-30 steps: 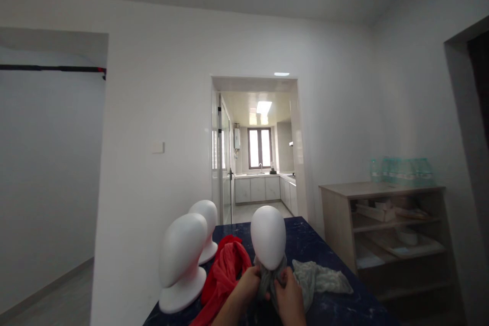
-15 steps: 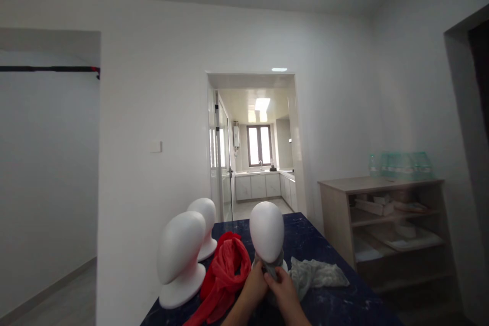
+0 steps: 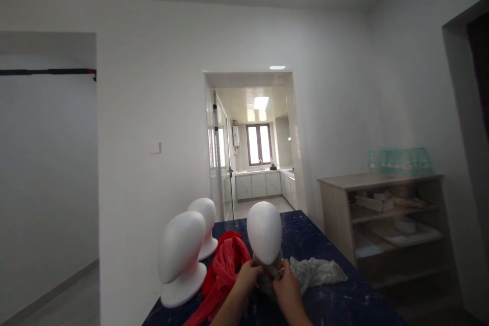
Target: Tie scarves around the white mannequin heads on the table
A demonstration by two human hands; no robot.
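Left hand (image 3: 250, 271) and right hand (image 3: 286, 281) have been drawn slightly apart; grey scarf (image 3: 266, 286) is pinched by both, with white head (image 3: 264, 232) just beyond.

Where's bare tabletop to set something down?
Bare blue tabletop shows behind the grey cloth, right of the central head, and in front of that cloth, right of the right hand. Crowded: left side, with near head, far head, red cloth; central head's neck, with the left hand too.
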